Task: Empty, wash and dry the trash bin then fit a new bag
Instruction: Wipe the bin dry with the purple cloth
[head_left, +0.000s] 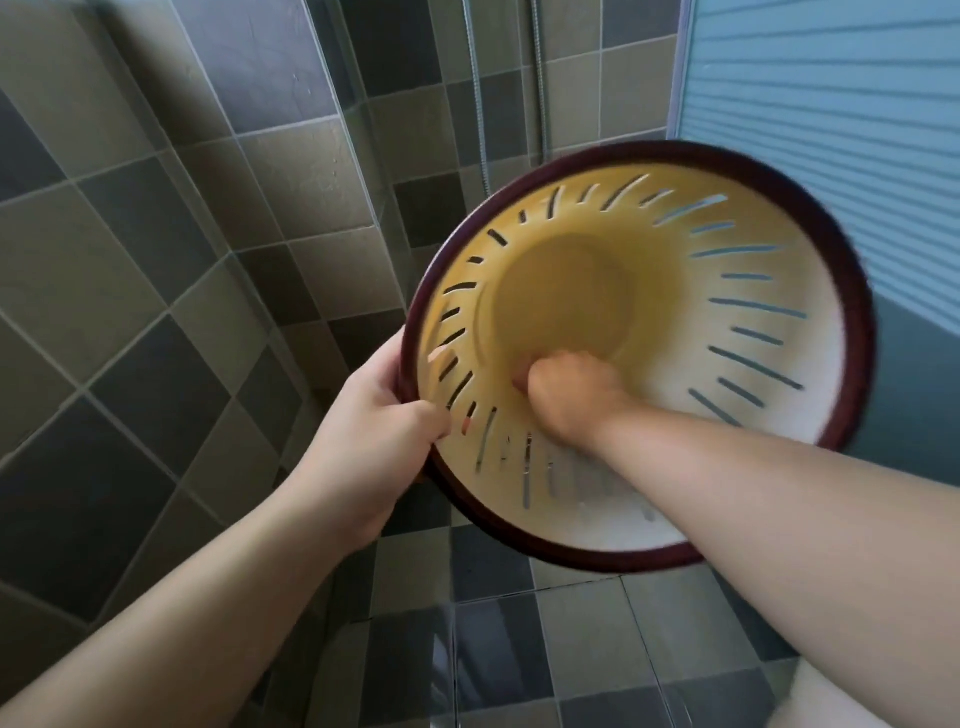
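I hold a cream-yellow slotted trash bin (769, 291) with a dark maroon rim up in the air, tilted so its open mouth faces me. My left hand (374, 441) grips the rim on the bin's lower left, thumb inside and fingers behind the wall. My right hand (566, 395) reaches deep inside the bin with its fingers curled, pressed against the inner wall near the base. Whether it holds a cloth or anything else is hidden. The bin looks empty and is blurred by motion.
Grey and beige tiled walls (156, 260) stand to the left and behind the bin. A metal shower hose (480, 104) hangs on the back wall. A ribbed frosted glass panel (831, 104) is at the right. The tiled floor (519, 649) below shines.
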